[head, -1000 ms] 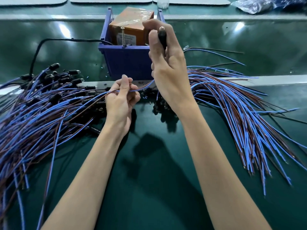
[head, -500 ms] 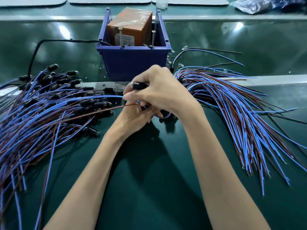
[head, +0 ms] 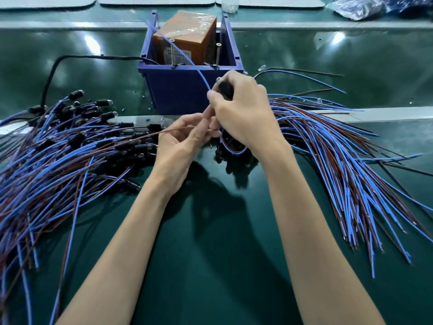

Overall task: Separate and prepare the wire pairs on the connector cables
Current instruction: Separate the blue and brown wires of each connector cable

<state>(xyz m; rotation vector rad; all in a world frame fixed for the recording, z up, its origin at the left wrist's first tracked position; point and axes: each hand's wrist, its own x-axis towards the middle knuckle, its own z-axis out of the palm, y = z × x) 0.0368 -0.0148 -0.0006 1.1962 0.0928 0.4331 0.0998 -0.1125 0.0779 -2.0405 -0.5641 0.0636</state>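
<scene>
Cable point(head: 173, 130) in left hand point(head: 181, 141), right hand point(head: 243, 113), piles point(head: 70, 151) flanking

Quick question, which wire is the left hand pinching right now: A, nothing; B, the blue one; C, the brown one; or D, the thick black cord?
C: the left hand pinches the brown wire running off to the left, while the blue wire rises over the blue bin from the right hand, which grips the black connector.
</scene>
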